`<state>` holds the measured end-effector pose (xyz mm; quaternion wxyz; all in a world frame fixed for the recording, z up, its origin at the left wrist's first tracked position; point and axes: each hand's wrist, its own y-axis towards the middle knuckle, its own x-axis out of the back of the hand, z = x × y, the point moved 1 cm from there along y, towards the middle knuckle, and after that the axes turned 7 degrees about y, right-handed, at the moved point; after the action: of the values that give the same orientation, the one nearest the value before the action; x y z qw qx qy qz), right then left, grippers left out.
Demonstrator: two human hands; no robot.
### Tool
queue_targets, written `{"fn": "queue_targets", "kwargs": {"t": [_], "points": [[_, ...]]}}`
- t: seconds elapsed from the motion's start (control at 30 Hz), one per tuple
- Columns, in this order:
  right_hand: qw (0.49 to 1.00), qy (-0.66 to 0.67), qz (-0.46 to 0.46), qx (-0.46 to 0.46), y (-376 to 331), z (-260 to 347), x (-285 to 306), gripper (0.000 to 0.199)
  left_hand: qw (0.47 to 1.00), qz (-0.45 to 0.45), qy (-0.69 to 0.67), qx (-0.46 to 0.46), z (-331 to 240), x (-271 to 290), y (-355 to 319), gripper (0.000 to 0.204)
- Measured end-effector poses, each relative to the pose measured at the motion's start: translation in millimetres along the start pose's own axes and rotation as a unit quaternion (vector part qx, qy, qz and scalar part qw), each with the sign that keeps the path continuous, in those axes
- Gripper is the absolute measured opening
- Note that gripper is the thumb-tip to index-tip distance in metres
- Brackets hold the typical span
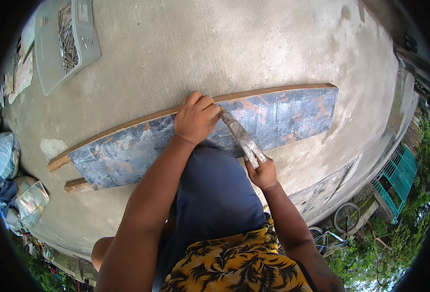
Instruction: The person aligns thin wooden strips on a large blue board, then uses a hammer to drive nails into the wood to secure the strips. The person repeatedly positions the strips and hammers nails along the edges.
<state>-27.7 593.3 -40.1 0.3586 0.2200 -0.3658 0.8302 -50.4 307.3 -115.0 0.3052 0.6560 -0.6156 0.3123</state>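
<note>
A long board (142,153) with a worn blue-grey face, patched with brown, lies across the concrete in front of my knees. Wooden strips (283,90) run along its far edge and stick out at its left end. My left hand (195,119) is closed over the far edge near the middle, fingertips pinched together; whatever they hold is hidden. In my right hand (262,173) is a scuffed grey metal bar (239,131) with a forked end by my fingers. Its other end reaches the board's far edge beside my left fingertips.
A clear plastic bin (49,68) holding many nails (68,44) stands at the far left. Plastic bags (30,197) lie at the left. Toward the right are a green metal gate (397,177), a bicycle (346,217) and plants. My blue-clad knee (215,185) is against the board's near side.
</note>
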Motion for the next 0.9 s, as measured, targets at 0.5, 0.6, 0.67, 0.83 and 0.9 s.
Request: {"fn": "queue_targets", "kwargs": {"t": [0.5, 0.6, 0.67, 0.83, 0.9], "points": [[0.994, 0.033, -0.049, 0.087, -26.0, 34.0, 32.9, 0.026, 0.995, 0.027, 0.099, 0.019, 19.3, 12.6, -14.7, 0.011], [0.997, 0.019, -0.027, 0.076, -33.5, 13.6, 21.6, 0.028, 0.995, 0.009, 0.096, 0.004, 19.0, 10.5, -14.7, 0.015], [0.995, 0.004, -0.037, 0.092, -24.4, 5.2, 10.3, 0.032, 0.995, 0.006, 0.095, -0.002, 18.7, 9.3, -13.6, 0.017], [0.998, 0.033, -0.043, 0.017, -12.5, 13.8, 3.8, 0.03, 0.995, 0.016, 0.099, 0.005, 20.1, 8.6, -15.5, 0.02], [0.998, -0.053, 0.024, 0.023, -12.7, 34.0, 23.0, 0.018, 0.996, 0.02, 0.092, 0.009, 20.2, 12.6, -17.3, 0.015]]}}
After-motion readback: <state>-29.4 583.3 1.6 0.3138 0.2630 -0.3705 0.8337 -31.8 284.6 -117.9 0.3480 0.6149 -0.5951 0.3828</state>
